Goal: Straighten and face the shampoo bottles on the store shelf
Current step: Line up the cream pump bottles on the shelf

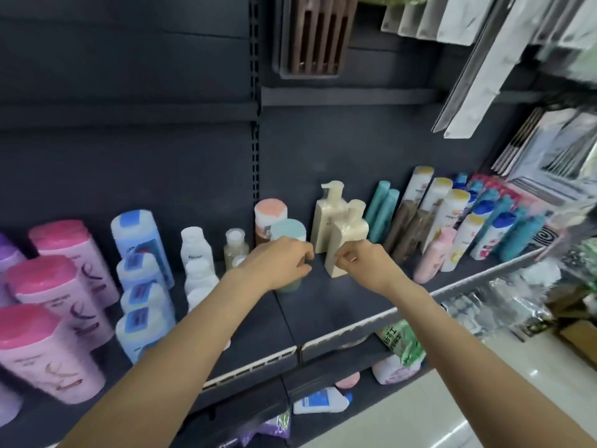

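L hand (280, 260) grips teal-capped round plastic bottle (288, 234), R hand (358, 262) pinches front cream rectangular pump bottle (347, 244); advise twisting both label-forward, bases flat, aligned w/ dark shelf (323, 305) edge.

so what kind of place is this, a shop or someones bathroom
Most likely a shop aisle, in the toiletries section. Dark metal shelving with a price strip along its front edge carries rows of repeated products: several identical pink bottles, blue bottles and cream pump bottles, with more stock on the shelf below.

Even, soft indoor light; wide-angle bending at edges, right side motion-blurred, glare on the floor (529, 373).
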